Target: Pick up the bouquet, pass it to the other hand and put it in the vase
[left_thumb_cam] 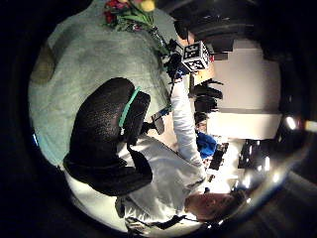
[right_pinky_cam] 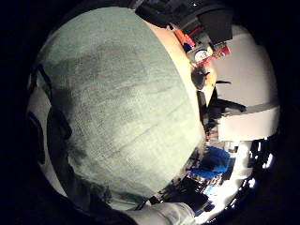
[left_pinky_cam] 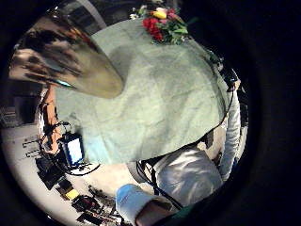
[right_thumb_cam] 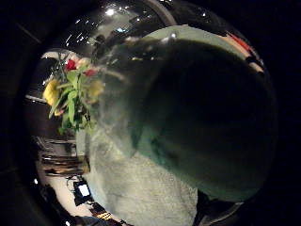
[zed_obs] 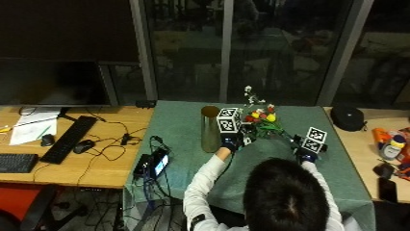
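Note:
The bouquet [zed_obs: 261, 119] of red and yellow flowers with green leaves is at the far middle of the green-clothed table [zed_obs: 333, 166]. Its stems point toward my right hand [zed_obs: 306, 153], which grips the stem end. From the left thumb side palm view, the bouquet [left_thumb_cam: 130, 11] and its stems run to that right hand [left_thumb_cam: 174, 63]. Its clear wrap fills much of the right thumb side palm view beside the flowers [right_thumb_cam: 70, 96]. A tall brownish vase [zed_obs: 210, 129] stands upright left of my left hand [zed_obs: 230, 140], and the vase [left_pinky_cam: 66, 56] looms close to that palm. The left thumb [left_thumb_cam: 106, 141] is loosely curled and holds nothing.
A small device with a lit screen [zed_obs: 157, 163] and cables hang at the table's left edge. A wooden desk on the left carries a keyboard [zed_obs: 69, 138], a mouse and a monitor. A black round case [zed_obs: 348, 117] and bottles lie to the right.

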A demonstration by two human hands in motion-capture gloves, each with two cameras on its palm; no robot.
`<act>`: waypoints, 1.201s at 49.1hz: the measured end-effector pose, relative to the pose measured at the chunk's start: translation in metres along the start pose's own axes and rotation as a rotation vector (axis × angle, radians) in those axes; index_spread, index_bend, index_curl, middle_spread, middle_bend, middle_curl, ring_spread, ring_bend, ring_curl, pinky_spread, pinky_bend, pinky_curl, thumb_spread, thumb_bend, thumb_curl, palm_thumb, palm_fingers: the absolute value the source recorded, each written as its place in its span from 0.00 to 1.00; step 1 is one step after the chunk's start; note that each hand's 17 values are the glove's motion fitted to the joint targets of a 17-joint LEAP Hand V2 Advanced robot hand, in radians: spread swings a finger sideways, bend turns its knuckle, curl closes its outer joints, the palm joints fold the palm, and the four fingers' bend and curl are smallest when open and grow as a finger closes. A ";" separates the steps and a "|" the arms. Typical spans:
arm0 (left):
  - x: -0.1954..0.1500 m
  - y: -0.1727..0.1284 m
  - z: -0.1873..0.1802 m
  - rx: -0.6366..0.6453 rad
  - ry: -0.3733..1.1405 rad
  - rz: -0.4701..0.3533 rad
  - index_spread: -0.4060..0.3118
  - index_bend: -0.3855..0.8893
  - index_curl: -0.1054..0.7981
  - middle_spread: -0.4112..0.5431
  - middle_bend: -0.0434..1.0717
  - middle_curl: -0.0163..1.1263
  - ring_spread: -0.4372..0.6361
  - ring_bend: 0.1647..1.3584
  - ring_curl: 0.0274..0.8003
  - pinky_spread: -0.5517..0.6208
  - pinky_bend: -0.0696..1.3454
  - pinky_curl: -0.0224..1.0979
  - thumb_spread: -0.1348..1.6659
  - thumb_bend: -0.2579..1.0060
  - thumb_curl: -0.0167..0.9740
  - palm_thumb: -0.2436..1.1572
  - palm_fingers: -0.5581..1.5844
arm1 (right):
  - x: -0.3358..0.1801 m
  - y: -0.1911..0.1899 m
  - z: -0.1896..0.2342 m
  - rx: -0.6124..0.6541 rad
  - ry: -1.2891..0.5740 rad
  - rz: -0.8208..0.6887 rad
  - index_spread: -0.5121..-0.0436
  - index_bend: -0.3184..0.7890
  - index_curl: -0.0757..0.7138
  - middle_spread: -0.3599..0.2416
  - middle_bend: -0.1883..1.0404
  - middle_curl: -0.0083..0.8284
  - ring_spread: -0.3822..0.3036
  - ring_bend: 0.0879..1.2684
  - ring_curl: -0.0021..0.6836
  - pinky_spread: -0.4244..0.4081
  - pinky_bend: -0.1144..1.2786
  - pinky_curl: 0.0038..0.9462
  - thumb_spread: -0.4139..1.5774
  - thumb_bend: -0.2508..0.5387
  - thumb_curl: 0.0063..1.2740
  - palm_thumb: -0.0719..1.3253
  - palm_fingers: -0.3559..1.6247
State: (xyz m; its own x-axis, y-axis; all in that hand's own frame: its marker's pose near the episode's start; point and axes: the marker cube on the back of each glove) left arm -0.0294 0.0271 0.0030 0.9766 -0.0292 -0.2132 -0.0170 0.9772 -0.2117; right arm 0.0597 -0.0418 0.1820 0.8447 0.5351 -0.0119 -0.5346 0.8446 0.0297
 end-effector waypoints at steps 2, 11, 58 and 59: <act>-0.002 -0.002 0.000 -0.002 0.009 -0.010 0.54 0.42 0.46 0.54 0.21 0.35 0.64 0.24 0.35 0.70 0.24 0.33 0.72 0.19 0.30 0.37 0.44 | 0.001 -0.002 -0.002 0.028 -0.050 0.009 0.54 0.59 0.56 0.25 0.61 0.71 0.23 0.66 0.75 0.17 0.57 0.44 0.68 0.21 0.34 0.63 0.94; 0.007 0.011 -0.014 -0.050 0.010 -0.134 0.55 0.42 0.46 0.53 0.22 0.36 0.63 0.24 0.35 0.69 0.23 0.33 0.72 0.19 0.30 0.37 0.46 | -0.016 -0.004 -0.030 0.156 -0.364 -0.018 0.58 0.73 0.68 0.28 0.71 0.78 0.26 0.70 0.78 0.20 0.59 0.48 0.71 0.28 0.30 0.60 0.92; 0.139 -0.080 -0.051 0.453 0.922 0.147 0.70 0.46 0.31 0.75 0.28 0.25 0.62 0.46 0.39 0.62 0.49 0.36 0.62 0.19 0.37 0.49 0.37 | -0.148 0.075 -0.136 0.069 -1.478 -0.249 0.62 0.73 0.84 0.37 0.81 0.81 0.31 0.78 0.82 0.24 0.64 0.55 0.53 0.29 0.49 0.76 0.87; 0.140 -0.081 -0.050 0.455 0.927 0.151 0.70 0.45 0.32 0.73 0.27 0.24 0.60 0.46 0.38 0.60 0.48 0.35 0.62 0.18 0.37 0.49 0.37 | -0.149 0.073 -0.133 0.074 -1.460 -0.235 0.62 0.73 0.84 0.37 0.81 0.81 0.31 0.78 0.82 0.24 0.64 0.55 0.52 0.29 0.49 0.76 0.87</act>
State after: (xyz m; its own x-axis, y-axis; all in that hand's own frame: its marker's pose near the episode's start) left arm 0.0981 -0.0670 -0.0577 0.4202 0.1382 -0.8968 0.1448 0.9655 0.2166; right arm -0.1086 -0.0570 0.0533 0.2118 -0.1406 0.9671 -0.4207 0.8801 0.2201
